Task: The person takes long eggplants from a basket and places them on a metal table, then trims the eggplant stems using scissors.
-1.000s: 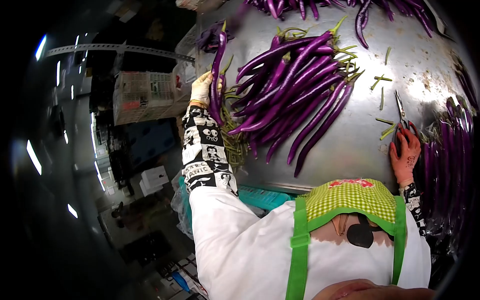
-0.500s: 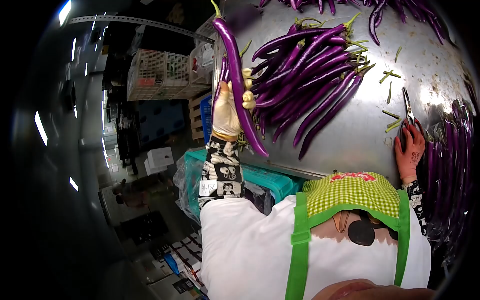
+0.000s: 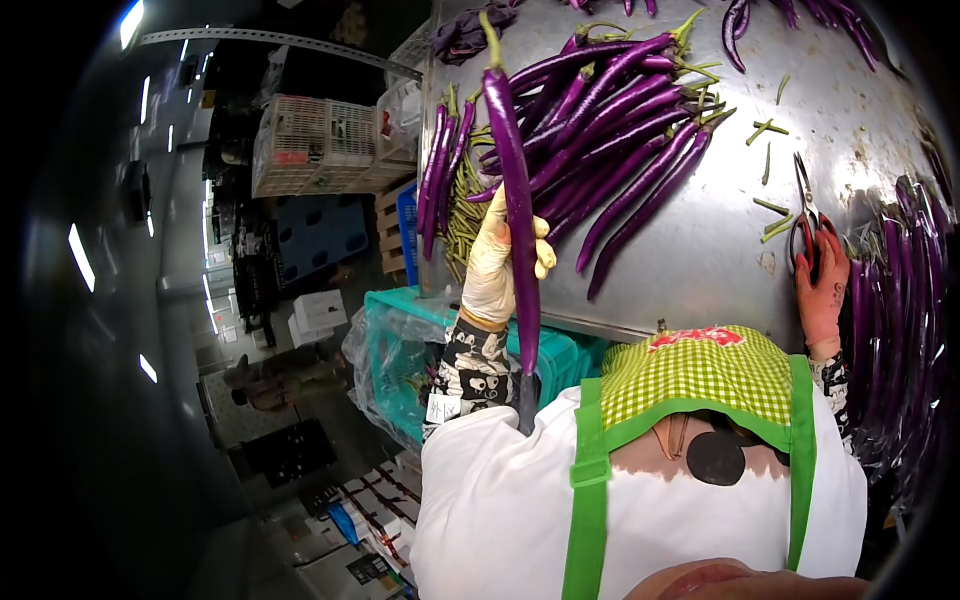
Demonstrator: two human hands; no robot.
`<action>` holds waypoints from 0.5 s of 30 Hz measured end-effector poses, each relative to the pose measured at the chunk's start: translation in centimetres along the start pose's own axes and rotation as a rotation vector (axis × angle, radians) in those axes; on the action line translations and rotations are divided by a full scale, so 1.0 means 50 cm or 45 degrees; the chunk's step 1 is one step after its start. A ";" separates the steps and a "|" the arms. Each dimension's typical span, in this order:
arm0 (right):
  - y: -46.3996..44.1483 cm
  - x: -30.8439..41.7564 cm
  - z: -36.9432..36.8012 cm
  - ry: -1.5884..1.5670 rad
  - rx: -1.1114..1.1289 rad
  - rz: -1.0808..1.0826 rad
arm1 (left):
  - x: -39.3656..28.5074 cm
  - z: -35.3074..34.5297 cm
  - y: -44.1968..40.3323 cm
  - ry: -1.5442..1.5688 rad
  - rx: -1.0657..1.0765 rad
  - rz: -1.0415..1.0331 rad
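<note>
Left hand (image 3: 490,272), in a pale glove, grips an eggplant (image 3: 516,190) around its lower half, just left of the frame's centre; the right hand (image 3: 823,290), in an orange glove, holds scissors (image 3: 804,200) by the handles at the right of the frame. The eggplant lies well to the left of the scissors, with bare table (image 3: 715,250) between them. Its long axis runs nearly upright in the frame, leaning slightly left at the top: stem toward the upper edge, tip down over the teal crate (image 3: 575,362). The scissors' blades point up and slightly left too, roughly parallel with it. Behind the eggplant, the pile (image 3: 610,150) slants differently, most stems toward the upper right. Loose stem bits (image 3: 768,165) lie just left of the blades.
</note>
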State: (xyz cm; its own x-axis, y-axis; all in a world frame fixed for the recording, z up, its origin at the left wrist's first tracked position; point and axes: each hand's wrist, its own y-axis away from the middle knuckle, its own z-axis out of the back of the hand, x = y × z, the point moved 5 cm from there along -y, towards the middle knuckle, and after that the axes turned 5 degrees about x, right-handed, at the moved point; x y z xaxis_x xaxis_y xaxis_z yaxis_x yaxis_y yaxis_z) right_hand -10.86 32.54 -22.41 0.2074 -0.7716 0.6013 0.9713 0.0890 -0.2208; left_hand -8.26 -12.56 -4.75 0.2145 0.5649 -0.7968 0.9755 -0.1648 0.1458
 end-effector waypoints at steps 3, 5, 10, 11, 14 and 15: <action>-0.001 0.016 0.005 0.148 0.100 -0.032 | 0.025 -0.002 0.011 0.012 0.006 0.044; -0.003 0.014 -0.001 0.234 0.134 -0.072 | 0.035 0.000 0.017 -0.157 -0.034 0.062; -0.001 0.010 0.000 0.416 0.162 -0.193 | 0.058 -0.021 0.028 -0.422 -0.057 0.103; 0.001 0.008 0.000 0.464 0.153 -0.209 | 0.061 -0.026 0.030 -0.457 -0.065 0.125; -0.003 0.008 0.001 0.498 0.208 -0.257 | 0.073 -0.030 0.031 -0.494 -0.050 0.179; -0.005 0.007 0.002 0.502 0.207 -0.241 | 0.078 -0.032 0.032 -0.489 -0.056 0.187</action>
State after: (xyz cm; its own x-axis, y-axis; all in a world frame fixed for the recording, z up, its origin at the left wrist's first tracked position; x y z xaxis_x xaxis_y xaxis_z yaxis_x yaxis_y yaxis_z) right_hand -11.01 32.33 -22.08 -0.0050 -0.9615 0.2748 1.0000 -0.0032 0.0071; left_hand -5.77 -9.34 -6.68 0.3257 0.1937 -0.9254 0.9389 -0.1816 0.2925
